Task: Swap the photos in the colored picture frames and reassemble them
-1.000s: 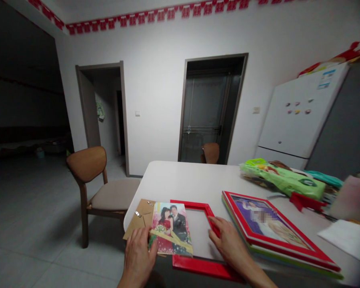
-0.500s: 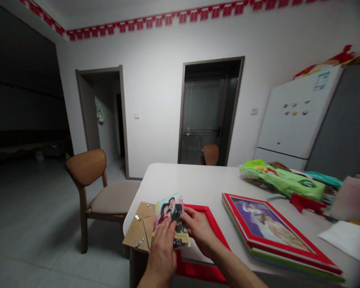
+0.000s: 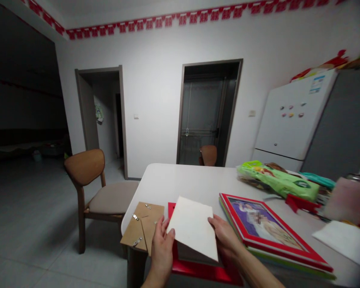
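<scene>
Both hands hold a blank white sheet (image 3: pixel 195 224), which looks like the back of a photo print, tilted over the red picture frame (image 3: pixel 204 273). My left hand (image 3: pixel 163 242) grips its left edge, with the thumb on top. At the right edge, my right hand (image 3: pixel 226 238) has its thumb on the sheet and its other fingers underneath. The frame lies on the table, and the sheet covers most of its opening. Just left of my left hand is a brown backing board (image 3: pixel 138 228) with metal clips and a stand flap.
To the right, a red-framed wedding picture (image 3: pixel 264 224) lies on a green-edged frame. Beyond it are a green plastic pack (image 3: pixel 282 180), a pinkish jar (image 3: pixel 348 198) and white paper (image 3: pixel 345 240). A wooden chair (image 3: pixel 85 168) stands left of the white table (image 3: pixel 180 180).
The couple's photo was face up in my hands; now a plain white face shows instead. My right hand has moved right, and both hands hold opposite edges.
</scene>
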A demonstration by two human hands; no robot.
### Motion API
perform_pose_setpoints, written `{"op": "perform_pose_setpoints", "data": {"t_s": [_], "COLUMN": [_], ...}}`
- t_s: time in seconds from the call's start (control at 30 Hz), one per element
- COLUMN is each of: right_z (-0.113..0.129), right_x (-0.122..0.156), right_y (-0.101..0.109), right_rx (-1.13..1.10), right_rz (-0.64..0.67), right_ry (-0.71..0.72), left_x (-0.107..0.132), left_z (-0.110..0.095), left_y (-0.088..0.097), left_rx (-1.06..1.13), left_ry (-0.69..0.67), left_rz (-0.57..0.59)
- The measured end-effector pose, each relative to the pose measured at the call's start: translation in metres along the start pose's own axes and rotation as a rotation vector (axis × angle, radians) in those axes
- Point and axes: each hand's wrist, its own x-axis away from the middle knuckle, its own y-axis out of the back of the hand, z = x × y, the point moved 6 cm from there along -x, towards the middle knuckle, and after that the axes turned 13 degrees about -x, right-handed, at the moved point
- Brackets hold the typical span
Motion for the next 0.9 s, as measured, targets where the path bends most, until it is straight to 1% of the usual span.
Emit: {"op": "perform_pose_setpoints", "data": {"t_s": [0.07, 0.13, 0.23, 0.3, 0.37, 0.5, 0.63, 0.73, 0.8, 0.83, 0.9], "right_z": [0.005, 0.006, 0.003, 0.002, 0.002, 0.010, 0.016, 0.016, 0.016, 0.017, 0.018], "right_x": [-0.008, -0.015, -0.024, -0.028, -0.031, -0.034, -0.028, -0.022, -0.019, -0.018, -0.014], "right_y": [0.011, 0.017, 0.015, 0.011, 0.008, 0.007, 0.008, 0.010, 0.011, 0.010, 0.004], "right_rx": [0.107, 0.217, 0.470, 0.669, 0.812, 1.001, 1.196, 1.322, 1.423, 1.479, 1.558], "right_rz": [0.003, 0.037, 0.089, 0.100, 0.094, 0.047, -0.007, -0.044, -0.064, -0.067, -0.050], "right_ry": [-0.052, -0.071, -0.016, 0.040, 0.080, 0.137, 0.209, 0.226, 0.237, 0.243, 0.290], "left_x": [0.001, 0.005, 0.015, 0.020, 0.022, 0.023, 0.025, 0.027, 0.028, 0.027, 0.024], "left_z": [0.002, 0.000, -0.002, -0.003, -0.003, -0.001, 0.001, 0.000, -0.002, -0.004, -0.008], "left_y": [0.004, 0.001, -0.008, -0.013, -0.016, -0.018, -0.022, -0.021, -0.015, -0.009, 0.010], "left_rx": [-0.197, -0.449, -0.769, -0.896, -0.968, -1.024, -1.057, -1.063, -1.063, -1.074, -1.129], "left_ry": [-0.034, -0.094, -0.170, -0.211, -0.244, -0.300, -0.321, -0.331, -0.358, -0.375, -0.392], "left_rz": [0.029, 0.119, 0.249, 0.295, 0.314, 0.320, 0.343, 0.349, 0.359, 0.363, 0.358]}}
